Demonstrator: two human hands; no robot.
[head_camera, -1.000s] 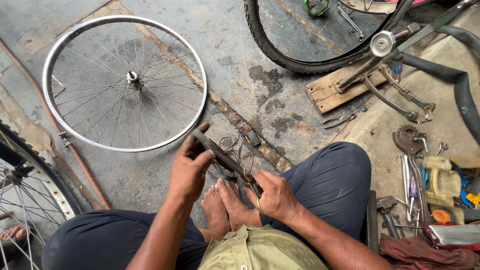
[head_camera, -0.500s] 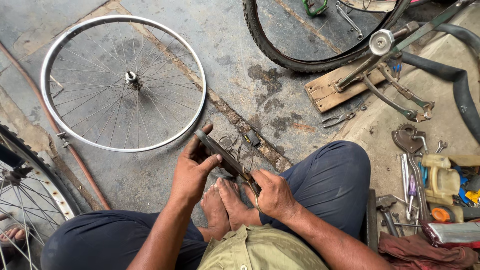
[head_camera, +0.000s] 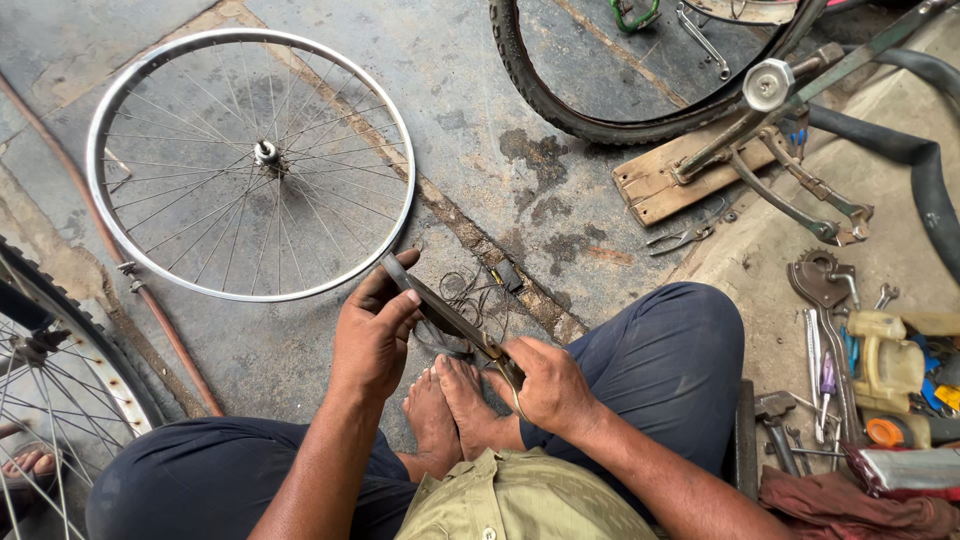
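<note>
Gripping a thin dark metal strip (head_camera: 450, 318) with both hands, left hand (head_camera: 372, 335) up top, right hand (head_camera: 545, 385) clamped low. I'd guess it's light, stiff and springy, with sharp edges, so hold the ends.

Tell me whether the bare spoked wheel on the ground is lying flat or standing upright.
Lying flat. The spoked wheel shows its whole round rim and hub face-up on the concrete floor, leaning on nothing and apart from both hands.

Soft, even daylight is spread across the scene; only faint shadows are cast under the spoked wheel rim (head_camera: 250, 165). No glare is seen. Focus is held sharp throughout, with slight wide-angle bending noted at the edges.
</note>
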